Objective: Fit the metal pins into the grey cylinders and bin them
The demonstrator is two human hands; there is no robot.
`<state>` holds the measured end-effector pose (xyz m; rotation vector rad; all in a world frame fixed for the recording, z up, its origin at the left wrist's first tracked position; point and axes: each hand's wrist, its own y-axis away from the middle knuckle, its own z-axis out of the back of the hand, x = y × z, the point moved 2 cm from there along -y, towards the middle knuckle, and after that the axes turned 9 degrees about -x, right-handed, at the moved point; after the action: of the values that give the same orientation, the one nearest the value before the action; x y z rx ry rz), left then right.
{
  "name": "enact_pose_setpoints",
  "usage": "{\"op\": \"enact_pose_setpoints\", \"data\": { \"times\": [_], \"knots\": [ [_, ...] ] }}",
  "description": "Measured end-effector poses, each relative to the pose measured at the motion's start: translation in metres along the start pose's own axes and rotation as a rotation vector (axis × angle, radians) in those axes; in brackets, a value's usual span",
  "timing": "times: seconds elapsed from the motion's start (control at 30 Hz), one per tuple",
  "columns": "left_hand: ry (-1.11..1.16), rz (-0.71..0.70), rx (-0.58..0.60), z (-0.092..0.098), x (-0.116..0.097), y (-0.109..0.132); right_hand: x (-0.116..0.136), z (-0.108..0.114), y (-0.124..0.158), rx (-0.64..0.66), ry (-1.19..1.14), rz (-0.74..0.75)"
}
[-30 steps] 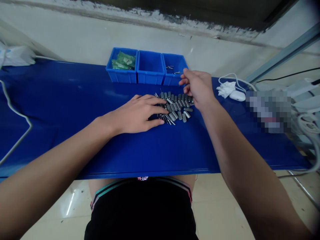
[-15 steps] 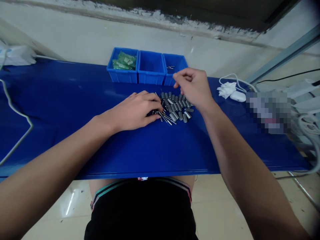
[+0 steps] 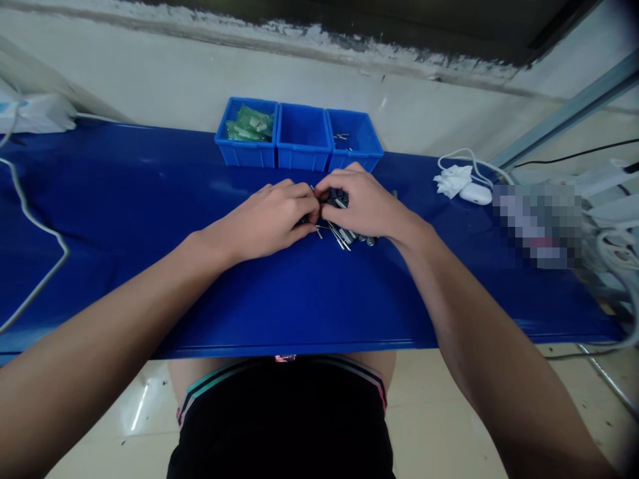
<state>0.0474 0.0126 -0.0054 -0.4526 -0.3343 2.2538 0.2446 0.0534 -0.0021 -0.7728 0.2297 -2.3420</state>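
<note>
Blue glossy worktop (image 3: 150, 219): left hand (image 3: 269, 219) and right hand (image 3: 367, 206), fingers curled, meeting over small silver metal components (image 3: 344, 234); grip unclear.

Light was even and fairly bright, soft and diffuse, with no hard shadows. The glossy blue table (image 3: 124, 219) carried pale sheen along its far part, and the floor tiles (image 3: 140, 406) at lower left showed a streak of glare. Wide-angle distortion bent the frame edges; corners darkened. A pixelated patch (image 3: 536, 223) sat at right.
</note>
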Motion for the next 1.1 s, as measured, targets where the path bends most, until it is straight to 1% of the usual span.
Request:
{"op": "enact_pose_setpoints", "data": {
  "times": [0.23, 0.33, 0.47, 0.57, 0.67, 0.9, 1.0, 1.1],
  "knots": [
    [-0.006, 0.020, -0.039, 0.002, 0.001, -0.001, 0.003, 0.000, 0.000, 0.004, 0.009, 0.012],
    [-0.038, 0.062, -0.093, 0.006, 0.000, -0.002, 0.007, 0.003, 0.000, 0.023, -0.027, 0.043],
    [-0.054, 0.182, -0.206, 0.010, 0.002, -0.002, 0.010, 0.003, -0.001, 0.016, -0.077, 0.074],
    [-0.049, 0.263, -0.280, 0.011, 0.005, -0.002, 0.008, 0.002, -0.002, -0.051, -0.078, 0.072],
    [-0.055, 0.315, -0.324, 0.012, 0.006, -0.002, 0.006, 0.002, -0.004, -0.145, -0.117, 0.054],
    [0.026, 0.410, -0.415, 0.016, 0.003, -0.005, 0.006, 0.004, -0.007, -0.253, -0.342, -0.027],
    [0.060, 0.433, -0.434, 0.018, 0.002, -0.005, 0.001, 0.004, -0.009, -0.297, -0.442, -0.062],
    [0.073, 0.435, -0.411, 0.017, 0.003, -0.004, -0.008, 0.006, -0.011, -0.348, -0.545, -0.128]
  ]
}}
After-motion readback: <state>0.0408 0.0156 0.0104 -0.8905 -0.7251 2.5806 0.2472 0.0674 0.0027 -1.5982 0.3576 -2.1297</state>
